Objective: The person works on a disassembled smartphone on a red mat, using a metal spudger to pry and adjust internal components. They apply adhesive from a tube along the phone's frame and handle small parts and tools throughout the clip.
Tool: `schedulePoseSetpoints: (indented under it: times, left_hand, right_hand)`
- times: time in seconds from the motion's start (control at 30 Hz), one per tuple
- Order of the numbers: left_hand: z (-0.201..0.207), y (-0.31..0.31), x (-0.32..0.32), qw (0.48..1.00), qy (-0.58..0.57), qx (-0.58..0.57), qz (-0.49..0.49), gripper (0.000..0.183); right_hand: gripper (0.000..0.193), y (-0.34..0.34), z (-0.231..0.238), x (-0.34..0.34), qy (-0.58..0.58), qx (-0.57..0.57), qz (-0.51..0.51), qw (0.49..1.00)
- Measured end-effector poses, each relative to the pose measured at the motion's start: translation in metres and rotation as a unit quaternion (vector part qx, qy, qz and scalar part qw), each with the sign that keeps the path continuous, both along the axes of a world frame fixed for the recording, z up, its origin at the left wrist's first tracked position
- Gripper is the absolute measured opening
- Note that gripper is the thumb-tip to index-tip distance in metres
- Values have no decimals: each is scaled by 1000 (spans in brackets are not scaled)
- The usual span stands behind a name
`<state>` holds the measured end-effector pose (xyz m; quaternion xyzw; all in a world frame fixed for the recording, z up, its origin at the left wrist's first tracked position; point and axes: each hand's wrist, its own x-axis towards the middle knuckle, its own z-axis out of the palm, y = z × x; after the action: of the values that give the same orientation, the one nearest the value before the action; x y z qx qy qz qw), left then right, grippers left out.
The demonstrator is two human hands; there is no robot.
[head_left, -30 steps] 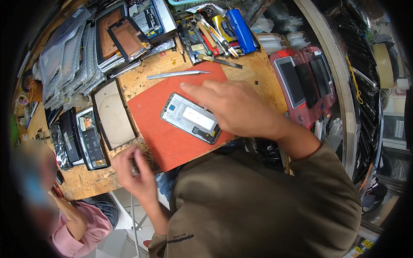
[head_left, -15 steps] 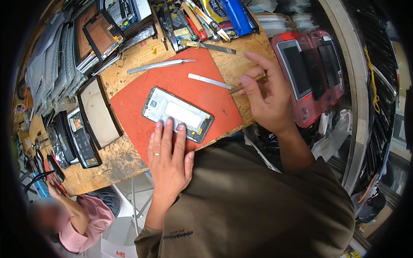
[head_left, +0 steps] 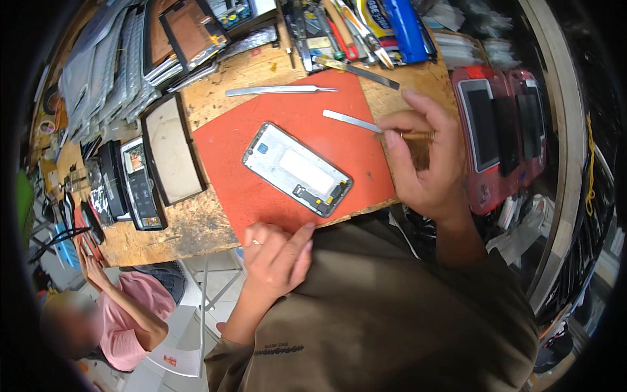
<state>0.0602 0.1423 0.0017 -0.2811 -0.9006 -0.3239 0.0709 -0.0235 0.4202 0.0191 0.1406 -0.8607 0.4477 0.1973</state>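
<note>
Wooden table [head_left: 147, 245], red mat [head_left: 225, 140] | phone frame [head_left: 305, 168]: flat on mat, ahead of left hand [head_left: 277, 255], left of right hand [head_left: 428, 160], apparently touching neither | right: pinching flat-bladed tool [head_left: 349, 120], clear of frame | left: loosely curled, nothing seen held | judged step: readying tool; next move likely calls for left steadying frame.

Bright, fairly even light on the bench [head_left: 186, 232], black at the rim.
Glare whitens the label [head_left: 305, 168] on the phone [head_left: 268, 160]; the tweezers [head_left: 281, 90] and plastic sleeves [head_left: 104, 72] shine. Soft shadow dims the mat [head_left: 222, 150] beside the left hand [head_left: 277, 258]. Fisheye distortion bows the beam [head_left: 560, 65] at right, where the outer edge turns dim. The co-worker's head [head_left: 72, 325] is blurred out; the right hand [head_left: 441, 170] looks slightly soft.
</note>
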Motion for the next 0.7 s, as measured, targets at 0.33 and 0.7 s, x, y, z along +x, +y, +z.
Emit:
schedulePoseSetpoints:
  times: [0.33,0.7]
  left_hand:
    - [1,-2,-18,996,14,11,85,25]
    - [7,-2,-60,972,-92,12,218,58]
  right_hand:
    - [26,-10,0,0,-60,-21,15,998]
    - [72,-32,11,37,-254,263,144,920]
